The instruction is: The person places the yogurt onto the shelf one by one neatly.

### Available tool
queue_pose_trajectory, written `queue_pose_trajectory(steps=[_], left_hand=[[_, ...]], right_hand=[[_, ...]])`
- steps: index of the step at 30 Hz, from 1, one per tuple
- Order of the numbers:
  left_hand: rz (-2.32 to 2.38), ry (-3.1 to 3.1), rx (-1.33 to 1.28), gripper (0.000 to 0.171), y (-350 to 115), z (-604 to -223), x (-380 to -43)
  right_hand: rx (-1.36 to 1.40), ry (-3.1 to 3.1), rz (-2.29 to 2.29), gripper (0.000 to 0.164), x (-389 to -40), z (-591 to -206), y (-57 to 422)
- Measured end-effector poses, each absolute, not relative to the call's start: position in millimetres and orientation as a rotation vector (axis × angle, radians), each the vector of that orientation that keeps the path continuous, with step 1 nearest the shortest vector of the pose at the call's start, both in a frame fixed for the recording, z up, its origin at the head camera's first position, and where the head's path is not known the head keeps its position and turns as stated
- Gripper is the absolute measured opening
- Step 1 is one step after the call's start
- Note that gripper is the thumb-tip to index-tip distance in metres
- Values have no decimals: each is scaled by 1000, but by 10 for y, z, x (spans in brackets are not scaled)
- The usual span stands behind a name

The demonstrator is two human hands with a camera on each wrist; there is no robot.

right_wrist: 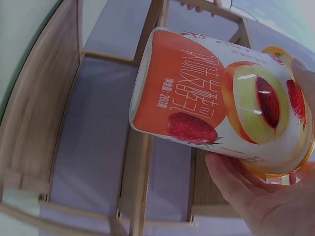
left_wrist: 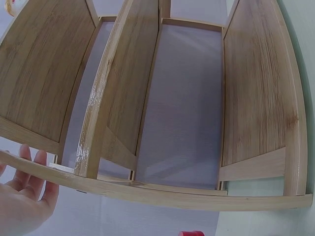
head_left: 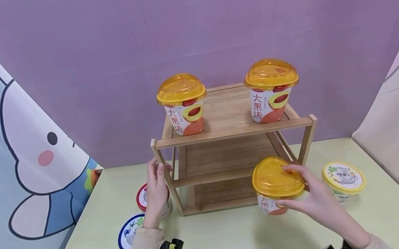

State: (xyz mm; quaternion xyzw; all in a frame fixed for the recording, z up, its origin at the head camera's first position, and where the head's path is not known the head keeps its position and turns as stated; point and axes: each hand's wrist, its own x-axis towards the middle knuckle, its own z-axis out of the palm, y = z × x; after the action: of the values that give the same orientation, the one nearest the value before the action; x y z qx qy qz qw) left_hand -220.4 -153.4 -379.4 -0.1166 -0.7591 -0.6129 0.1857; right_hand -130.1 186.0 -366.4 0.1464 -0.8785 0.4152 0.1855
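Observation:
A yogurt cup (head_left: 277, 182) with an amber domed lid is in my right hand (head_left: 317, 192), thumb and fingers around its lid and upper rim. It is held upright in front of the right side of a three-tier wooden rack (head_left: 233, 132). In the right wrist view, the cup (right_wrist: 211, 98) shows peach and strawberry pictures, with the rack's shelves behind it. My left hand (head_left: 157, 194) grips the rack's front left post. The left wrist view has the fingers (left_wrist: 37, 184) reaching behind that post, fingertips showing past it.
Two matching cups, one left (head_left: 187, 115) and one right (head_left: 272, 103), stand on the rack's top shelf. A red-lidded tub (head_left: 142, 199) and a blue-lidded tub (head_left: 129, 237) sit left of the rack. Right of it is a yellow-lidded tub (head_left: 344, 179). A purple cloth (head_left: 213, 19) hangs behind.

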Motion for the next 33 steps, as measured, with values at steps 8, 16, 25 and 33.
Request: queue_pose_trajectory(steps=[8, 16, 25, 33], left_hand=[[-1766, -2162, -307, 32, -1496, -3677, -2132], [-1774, -2172, -295, 32, -1506, -3704, -2148], [-1729, -2143, -322, 36, -1530, -3804, -2214], [-1706, -2141, -331, 34, -1532, -3804, -2216]], right_hand=[[495, -2472, 1270, 70, -1435, -3596, 1637], [582, -2421, 1357, 67, -1533, -3519, 1422], [649, -2430, 1346, 68, -1664, -3421, 1206], [684, -2437, 1508, 65, -1800, -3378, 1059]])
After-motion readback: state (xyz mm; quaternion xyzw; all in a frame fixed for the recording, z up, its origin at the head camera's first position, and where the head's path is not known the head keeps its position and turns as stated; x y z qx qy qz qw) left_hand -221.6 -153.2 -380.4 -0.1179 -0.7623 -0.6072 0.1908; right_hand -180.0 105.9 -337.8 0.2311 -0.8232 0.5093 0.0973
